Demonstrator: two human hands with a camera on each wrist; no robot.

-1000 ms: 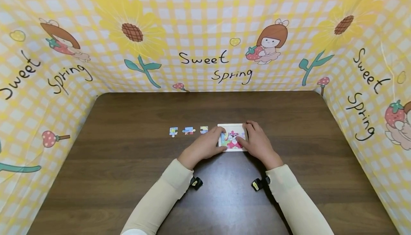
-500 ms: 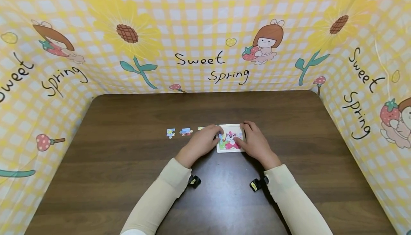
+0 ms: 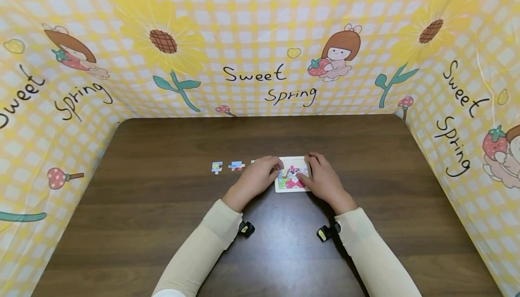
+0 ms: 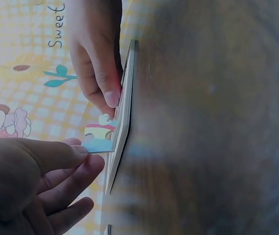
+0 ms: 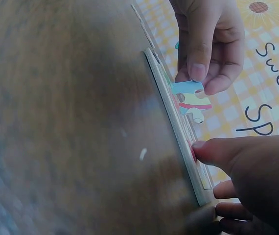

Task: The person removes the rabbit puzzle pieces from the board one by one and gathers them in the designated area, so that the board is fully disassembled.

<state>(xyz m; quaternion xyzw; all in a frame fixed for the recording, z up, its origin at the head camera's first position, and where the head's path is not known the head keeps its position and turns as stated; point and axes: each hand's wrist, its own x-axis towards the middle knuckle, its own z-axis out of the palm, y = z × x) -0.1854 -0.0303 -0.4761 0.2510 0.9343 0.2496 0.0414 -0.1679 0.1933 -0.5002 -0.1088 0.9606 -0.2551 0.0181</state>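
Note:
A white-framed jigsaw puzzle board [image 3: 290,191] with a pink cartoon animal lies on the table. At its left side my left hand [image 3: 253,180] pinches a puzzle piece [image 4: 98,132] between thumb and fingers. In both wrist views this piece, light blue, yellow and red, stands tilted up over the board; its contact with the board is unclear. My right hand [image 3: 327,182] holds the board's right side, thumb [image 5: 205,149] on the picture and fingers round the edge. The left hand partly hides the board's left edge in the head view.
Loose puzzle pieces lie in a row left of the board: a blue and yellow one [image 3: 217,167], a blue and red one [image 3: 236,166], and another mostly behind the left hand. Patterned cloth [image 3: 260,53] walls the brown table [image 3: 162,234] at the back and sides.
My left thumb, earlier low on the board's left edge, has moved up toward the fingers, covering most of the nearest loose piece. The right hand stays on the board. The head view has shifted slightly.

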